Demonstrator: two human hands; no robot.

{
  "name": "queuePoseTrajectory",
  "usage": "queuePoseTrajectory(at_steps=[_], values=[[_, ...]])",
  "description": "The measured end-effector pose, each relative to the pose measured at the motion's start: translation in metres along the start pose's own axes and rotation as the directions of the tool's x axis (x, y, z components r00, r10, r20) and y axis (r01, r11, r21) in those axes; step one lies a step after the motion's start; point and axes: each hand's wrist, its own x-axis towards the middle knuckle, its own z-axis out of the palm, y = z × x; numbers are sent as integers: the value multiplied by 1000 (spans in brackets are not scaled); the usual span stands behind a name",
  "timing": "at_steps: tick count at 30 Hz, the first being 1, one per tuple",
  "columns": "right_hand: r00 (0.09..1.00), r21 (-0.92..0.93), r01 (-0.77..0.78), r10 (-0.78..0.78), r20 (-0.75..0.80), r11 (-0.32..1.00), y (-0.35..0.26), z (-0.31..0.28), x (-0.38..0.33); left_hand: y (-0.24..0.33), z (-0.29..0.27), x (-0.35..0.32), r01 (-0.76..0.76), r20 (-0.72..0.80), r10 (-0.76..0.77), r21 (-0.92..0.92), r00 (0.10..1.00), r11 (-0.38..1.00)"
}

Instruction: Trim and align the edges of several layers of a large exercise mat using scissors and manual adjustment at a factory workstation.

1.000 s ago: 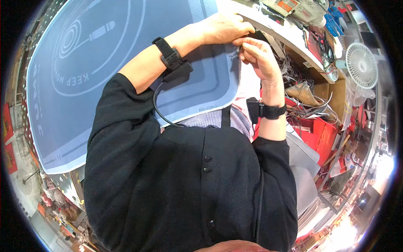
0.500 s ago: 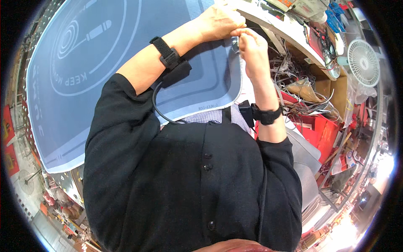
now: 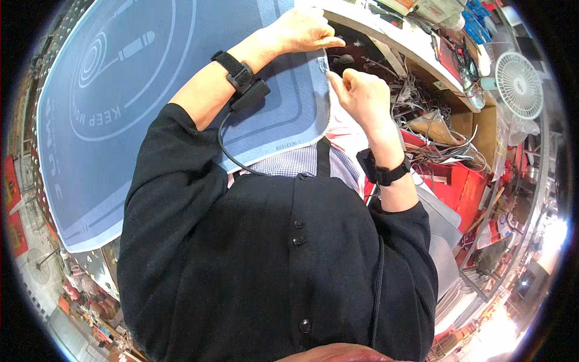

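Note:
A large blue-grey mat [image 3: 90,163] with pale printed rings and a rounded corner spreads across the left and middle, reaching up to my lap. Along its right side runs a pale edge strip [image 3: 329,111] with loose, frayed-looking bits. My left hand [image 3: 301,29] is at the mat's far right edge, fingers curled and thumb stretched to the right. Just right of the edge, my right hand [image 3: 367,96] has its fingers curled in, with the thumb pointing up and left. The two hands are apart. Whatever lies inside either hand is hidden or too fine to see.
A pale worktable edge [image 3: 386,30] crosses the upper right, with black cables [image 3: 467,66] on it. Below lie tangled wires [image 3: 443,145] and a red box [image 3: 455,190]. A white fan [image 3: 518,84] stands at the far right.
My hands were together at the mat's edge and have separated. The right hand has come down, nearer to me. The mat's corner has shifted slightly left.

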Motion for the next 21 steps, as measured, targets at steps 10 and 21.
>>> queuePoseTrajectory(at_steps=[10,21], values=[[942,544,158,39,-332,824,-22,-20,-45,-1,2,1,-36,-22,42,201,999,979],[959,369,-229,274,-74,901,1,34,6,5,1,11,12,-116,-10,17,993,1000]])
